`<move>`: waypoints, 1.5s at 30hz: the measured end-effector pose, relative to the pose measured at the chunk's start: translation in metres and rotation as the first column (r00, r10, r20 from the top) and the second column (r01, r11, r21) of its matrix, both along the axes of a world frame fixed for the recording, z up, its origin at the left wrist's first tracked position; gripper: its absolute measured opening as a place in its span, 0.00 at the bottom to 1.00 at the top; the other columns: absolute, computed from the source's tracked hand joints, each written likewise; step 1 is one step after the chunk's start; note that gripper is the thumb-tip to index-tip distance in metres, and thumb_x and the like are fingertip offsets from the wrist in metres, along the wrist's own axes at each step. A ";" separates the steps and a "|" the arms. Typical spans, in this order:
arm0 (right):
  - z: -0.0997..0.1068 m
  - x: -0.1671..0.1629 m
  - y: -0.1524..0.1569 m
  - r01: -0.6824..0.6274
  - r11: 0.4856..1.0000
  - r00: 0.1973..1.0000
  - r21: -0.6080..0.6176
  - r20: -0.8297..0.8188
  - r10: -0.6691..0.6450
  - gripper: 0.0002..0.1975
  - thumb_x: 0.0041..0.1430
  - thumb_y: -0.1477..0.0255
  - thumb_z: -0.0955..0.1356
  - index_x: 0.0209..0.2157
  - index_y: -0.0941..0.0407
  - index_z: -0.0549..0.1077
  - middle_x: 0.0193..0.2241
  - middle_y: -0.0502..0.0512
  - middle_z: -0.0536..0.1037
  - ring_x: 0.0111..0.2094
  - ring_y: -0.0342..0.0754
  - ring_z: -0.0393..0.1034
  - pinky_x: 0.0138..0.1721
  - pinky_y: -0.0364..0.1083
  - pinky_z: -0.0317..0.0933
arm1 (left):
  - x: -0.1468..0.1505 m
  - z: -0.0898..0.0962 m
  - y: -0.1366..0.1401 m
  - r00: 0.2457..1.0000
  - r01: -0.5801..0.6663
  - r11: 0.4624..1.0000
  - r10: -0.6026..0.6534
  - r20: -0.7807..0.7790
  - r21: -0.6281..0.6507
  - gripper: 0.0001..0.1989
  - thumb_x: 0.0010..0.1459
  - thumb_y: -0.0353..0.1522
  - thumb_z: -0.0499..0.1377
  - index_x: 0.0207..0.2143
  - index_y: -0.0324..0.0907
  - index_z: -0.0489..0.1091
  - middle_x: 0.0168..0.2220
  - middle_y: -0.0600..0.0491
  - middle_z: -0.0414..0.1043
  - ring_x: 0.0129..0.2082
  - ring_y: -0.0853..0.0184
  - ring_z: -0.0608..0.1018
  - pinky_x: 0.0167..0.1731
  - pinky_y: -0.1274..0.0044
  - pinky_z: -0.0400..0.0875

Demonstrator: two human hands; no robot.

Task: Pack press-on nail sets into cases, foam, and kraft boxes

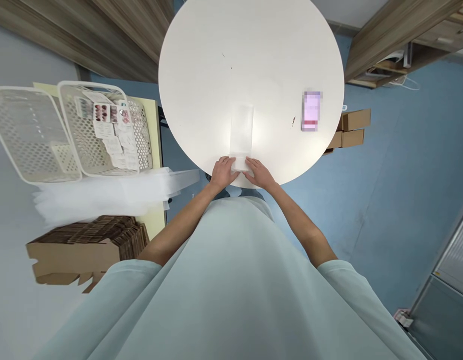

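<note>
A strip of thin, translucent white packing foam lies lengthwise on the round white table. Its near end is doubled over into a flat bundle close to the table's front edge. My left hand grips the bundle's left side, with fingers on top and thumb at the near edge. On the opposite side, my right hand holds it the same way. Whether anything is wrapped inside the bundle I cannot tell.
A blurred-out pinkish phone-like object lies on the table's right. Left stand two white perforated baskets, one holding carded nail sets, a pile of white foam sheets and flattened cardboard boxes. Small cartons sit at right.
</note>
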State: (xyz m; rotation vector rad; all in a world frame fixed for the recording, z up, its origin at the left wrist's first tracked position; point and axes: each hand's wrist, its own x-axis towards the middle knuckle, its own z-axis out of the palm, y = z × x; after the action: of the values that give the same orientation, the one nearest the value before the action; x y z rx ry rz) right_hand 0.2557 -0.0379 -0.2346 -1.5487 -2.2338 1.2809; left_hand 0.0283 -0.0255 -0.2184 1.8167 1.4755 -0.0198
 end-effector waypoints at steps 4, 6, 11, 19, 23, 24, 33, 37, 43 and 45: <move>0.004 -0.002 0.015 0.149 0.986 0.988 -0.071 0.035 -0.147 0.26 0.81 0.56 0.63 0.68 0.57 0.75 0.68 0.68 0.78 0.65 0.61 0.77 0.68 0.59 0.71 | 0.008 -0.001 0.011 0.990 -0.142 0.990 0.142 -0.016 -0.022 0.25 0.72 0.42 0.58 0.64 0.40 0.76 0.58 0.37 0.82 0.67 0.44 0.73 0.66 0.55 0.72; 0.006 -0.005 0.026 0.219 0.971 0.974 -0.096 0.074 -0.213 0.24 0.82 0.57 0.61 0.65 0.55 0.77 0.64 0.65 0.81 0.57 0.58 0.81 0.62 0.56 0.74 | 0.013 -0.007 0.019 0.971 -0.236 0.971 0.234 -0.050 -0.035 0.23 0.73 0.45 0.57 0.58 0.42 0.79 0.52 0.37 0.82 0.64 0.41 0.75 0.62 0.54 0.74; 0.002 -0.017 0.049 0.321 0.940 0.933 -0.113 0.211 -0.293 0.18 0.82 0.60 0.62 0.57 0.55 0.77 0.54 0.63 0.82 0.49 0.55 0.81 0.56 0.53 0.75 | 0.021 -0.024 0.035 0.896 -0.435 0.897 0.422 -0.140 -0.075 0.17 0.71 0.48 0.59 0.47 0.47 0.78 0.48 0.37 0.79 0.59 0.38 0.77 0.57 0.50 0.76; -0.001 -0.028 0.060 0.430 0.902 0.875 -0.046 0.267 -0.404 0.28 0.80 0.63 0.63 0.75 0.54 0.63 0.68 0.71 0.72 0.64 0.64 0.75 0.61 0.63 0.75 | 0.030 -0.014 0.049 0.929 -0.359 0.933 0.360 -0.089 0.036 0.38 0.72 0.48 0.60 0.77 0.40 0.60 0.75 0.32 0.64 0.75 0.38 0.65 0.71 0.48 0.65; -0.001 -0.029 0.070 0.243 0.968 0.942 0.067 0.222 -0.252 0.28 0.79 0.67 0.64 0.75 0.56 0.65 0.76 0.71 0.65 0.77 0.65 0.60 0.73 0.66 0.65 | 0.032 -0.015 0.055 0.990 -0.124 0.990 0.118 0.076 0.071 0.34 0.76 0.44 0.53 0.80 0.46 0.58 0.81 0.41 0.57 0.82 0.48 0.57 0.78 0.51 0.53; -0.002 -0.028 0.073 0.189 0.979 0.958 0.080 0.204 -0.201 0.27 0.79 0.69 0.64 0.75 0.55 0.67 0.76 0.68 0.65 0.78 0.62 0.58 0.76 0.65 0.62 | 0.032 -0.017 0.057 0.992 -0.080 0.995 0.074 0.100 0.060 0.32 0.77 0.41 0.50 0.79 0.45 0.60 0.80 0.42 0.59 0.82 0.50 0.57 0.79 0.52 0.52; -0.007 -0.006 0.058 -0.080 0.996 0.983 0.032 0.166 0.074 0.36 0.76 0.66 0.68 0.79 0.62 0.60 0.81 0.70 0.56 0.83 0.63 0.49 0.81 0.64 0.51 | 0.015 -0.014 0.055 0.985 0.164 0.984 -0.167 0.041 0.065 0.38 0.62 0.30 0.60 0.74 0.34 0.66 0.78 0.34 0.62 0.81 0.43 0.59 0.79 0.48 0.52; -0.006 -0.006 0.016 -0.090 0.995 0.979 0.043 0.189 0.080 0.35 0.78 0.67 0.65 0.80 0.60 0.58 0.82 0.69 0.52 0.83 0.62 0.48 0.79 0.64 0.55 | 0.006 -0.012 0.022 0.977 0.208 0.976 -0.211 0.042 0.068 0.39 0.62 0.31 0.64 0.75 0.35 0.65 0.77 0.32 0.63 0.81 0.42 0.59 0.78 0.48 0.54; -0.005 -0.004 -0.032 -0.125 0.991 0.980 0.043 0.161 0.117 0.33 0.81 0.61 0.61 0.79 0.61 0.60 0.81 0.71 0.56 0.82 0.62 0.53 0.77 0.62 0.59 | -0.007 -0.011 -0.026 0.979 0.195 0.980 -0.197 0.056 0.046 0.36 0.65 0.32 0.63 0.74 0.37 0.66 0.77 0.34 0.64 0.81 0.44 0.59 0.78 0.49 0.55; -0.005 -0.003 -0.034 -0.102 0.994 0.985 0.047 0.146 0.095 0.32 0.82 0.58 0.61 0.78 0.59 0.63 0.79 0.71 0.60 0.80 0.62 0.58 0.75 0.63 0.61 | -0.010 -0.011 -0.029 0.987 0.143 0.989 -0.146 0.067 0.048 0.31 0.68 0.34 0.61 0.72 0.39 0.69 0.75 0.36 0.67 0.82 0.45 0.58 0.78 0.49 0.56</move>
State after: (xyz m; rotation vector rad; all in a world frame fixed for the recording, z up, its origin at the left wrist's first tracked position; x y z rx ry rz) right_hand 0.2531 -0.0721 -0.2399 -1.5764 -2.4401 1.1560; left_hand 0.0184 -0.0545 -0.2295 1.9367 1.3029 0.0045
